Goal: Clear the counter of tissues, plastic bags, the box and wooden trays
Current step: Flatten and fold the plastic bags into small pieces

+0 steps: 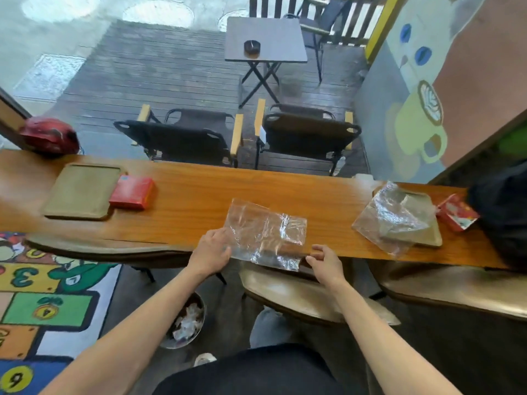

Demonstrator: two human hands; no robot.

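At the bottom of the frame both bare forearms reach up toward the near edge of a long wooden counter [188, 201]. Low and left of centre, on the floor beneath the counter, stands a round bin [185, 323] with crumpled white paper in it; a colourful numbered play mat [42, 303] fills the lower left corner.

The left hand [211, 252] grips the left edge of a clear plastic bag [265, 232] in the middle of the frame, fingers curled over it. This bag lies flat on the counter with its near edge hanging over the rim. The right hand [325, 262] is just at the bag's lower right corner, fingers loosely bent; whether it pinches the plastic or only touches it cannot be told.

To the right, a second plastic bag [390, 215] lies crumpled over a wooden tray [422, 229], with a red and white packet [456, 212] just beside them and a dark bag [502, 212] at the right edge.

At the left of the counter sits another wooden tray [79, 192], a red box [132, 192] touching its right side. A red helmet [50, 135] rests behind it.

Beyond the counter, two folding chairs [182, 135] stand mid-frame, and a small table [265, 38] with an ashtray [252, 47] at the top.
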